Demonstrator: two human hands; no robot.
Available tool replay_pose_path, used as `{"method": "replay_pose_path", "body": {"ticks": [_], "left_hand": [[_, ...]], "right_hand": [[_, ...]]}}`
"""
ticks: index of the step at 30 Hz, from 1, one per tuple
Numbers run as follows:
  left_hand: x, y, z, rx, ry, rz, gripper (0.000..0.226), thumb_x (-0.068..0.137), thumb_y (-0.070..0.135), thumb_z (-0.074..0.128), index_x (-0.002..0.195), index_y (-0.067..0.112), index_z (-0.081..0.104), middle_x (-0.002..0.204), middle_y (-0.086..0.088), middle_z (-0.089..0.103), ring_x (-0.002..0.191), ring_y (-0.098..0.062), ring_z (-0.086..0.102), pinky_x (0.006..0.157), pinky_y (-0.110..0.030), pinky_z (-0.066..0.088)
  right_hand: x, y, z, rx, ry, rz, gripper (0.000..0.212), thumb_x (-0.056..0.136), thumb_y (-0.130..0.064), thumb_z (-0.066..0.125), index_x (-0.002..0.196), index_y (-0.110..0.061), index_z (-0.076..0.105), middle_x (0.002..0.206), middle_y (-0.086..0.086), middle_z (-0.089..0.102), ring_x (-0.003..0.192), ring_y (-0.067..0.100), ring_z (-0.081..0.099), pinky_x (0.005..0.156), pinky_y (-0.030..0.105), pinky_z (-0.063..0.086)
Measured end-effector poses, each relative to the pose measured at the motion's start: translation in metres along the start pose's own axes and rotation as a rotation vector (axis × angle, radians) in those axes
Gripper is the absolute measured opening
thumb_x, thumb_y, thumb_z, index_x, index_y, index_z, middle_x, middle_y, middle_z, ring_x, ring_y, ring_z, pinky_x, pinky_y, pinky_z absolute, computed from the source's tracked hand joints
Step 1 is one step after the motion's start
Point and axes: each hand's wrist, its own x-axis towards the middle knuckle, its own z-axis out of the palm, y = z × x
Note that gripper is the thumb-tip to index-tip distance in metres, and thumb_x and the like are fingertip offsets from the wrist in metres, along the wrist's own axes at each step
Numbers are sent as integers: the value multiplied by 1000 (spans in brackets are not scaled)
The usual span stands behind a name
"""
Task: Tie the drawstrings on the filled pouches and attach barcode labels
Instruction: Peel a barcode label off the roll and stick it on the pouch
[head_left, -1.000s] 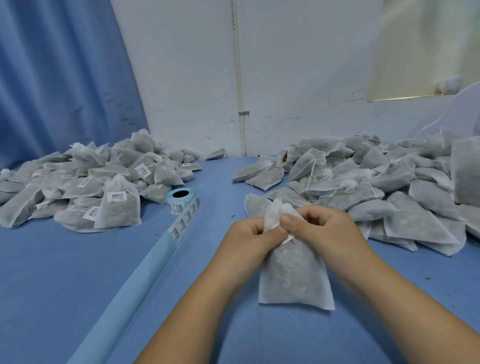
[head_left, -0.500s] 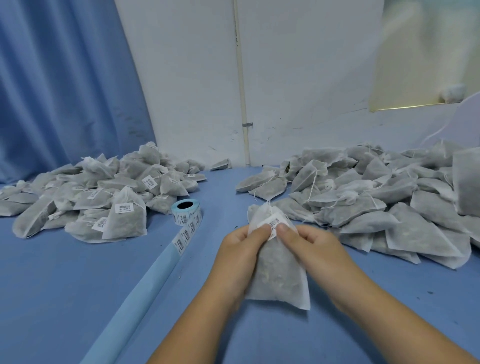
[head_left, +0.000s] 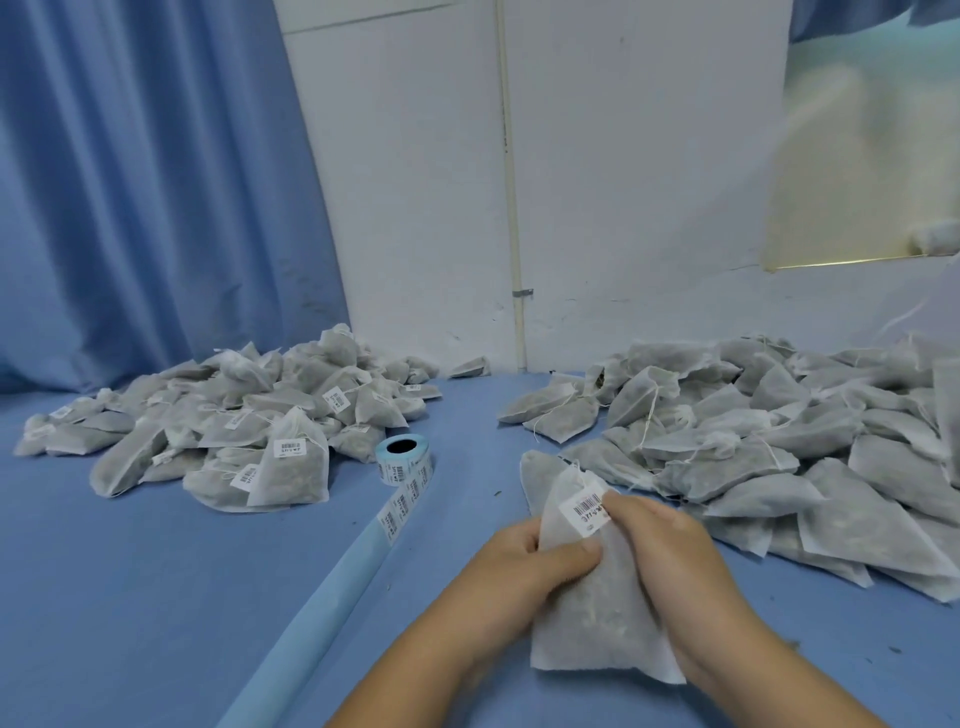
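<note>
**Barcode label (head_left: 589, 506) seated on the held pouch (head_left: 587, 603), lower centre of frame.**
Half a second earlier both hands were pinching at the neck. The label now lay flat on the upper face, so this pouch appeared nearly finished. The left hand (head_left: 524, 561) gripped the pouch, thumb across its front. The right hand (head_left: 670, 556) held its right edge, fingertips at the label. The drawstring knot could not be made out, and the print was illegible.
</note>
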Motion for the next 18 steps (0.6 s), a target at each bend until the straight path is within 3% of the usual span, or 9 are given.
{"method": "replay_pose_path", "body": {"ticks": [2,4,6,8,10,13,16,18], "left_hand": [[-7,5,-11,152,-133,-67,39,79,33,68,117,21,68,113,-4,73,103,-27,70,97,-50,52],[-15,12,-25,188,-214,-140,32,84,29,65,115,21,65,98,-2,74,81,-22,72,72,-40,61],[-24,19,-40,196,-189,-148,23,90,22,62,113,18,62,85,-1,73,66,-17,70,55,-29,58],[-29,23,-57,216,-69,-104,18,93,20,61,110,16,63,78,3,72,61,-14,68,48,-24,52],[-31,25,-77,213,96,-42,22,92,24,64,110,13,67,82,0,71,63,-14,65,48,-24,49],[-31,23,-109,162,296,35,23,95,27,64,108,10,71,90,-5,71,71,-13,62,55,-24,48],[-35,21,-139,54,271,65,27,90,28,69,111,9,72,98,-5,73,83,-14,67,67,-24,53],[-40,19,-158,-47,192,10,33,85,27,75,113,9,71,97,-5,72,80,-17,67,70,-26,55]], "right_hand": [[1,1,4,-15,-9,-7,19,88,-22,63,77,-12,74,72,7,72,59,19,64,58,30,48],[1,0,13,-20,-56,2,19,87,-26,64,80,-12,74,74,8,74,60,19,68,54,27,49],[3,-1,25,12,-156,37,21,88,-29,64,84,-11,75,82,13,75,71,25,72,60,33,52],[6,-2,39,29,-290,51,24,91,-30,61,90,-11,75,91,14,75,83,27,73,69,36,54],[11,-3,54,-27,-402,69,27,93,-32,58,100,-11,73,97,11,75,89,23,73,70,33,56],[18,-3,83,-188,-505,71,26,89,-31,63,104,-10,69,91,9,75,74,24,69,58,29,49],[24,-1,118,-210,-565,47,17,86,-26,67,98,-14,72,85,1,74,62,19,65,50,25,46],[29,-1,141,-202,-581,24,16,85,-24,69,95,-13,72,81,2,72,59,16,61,50,24,47]]}}
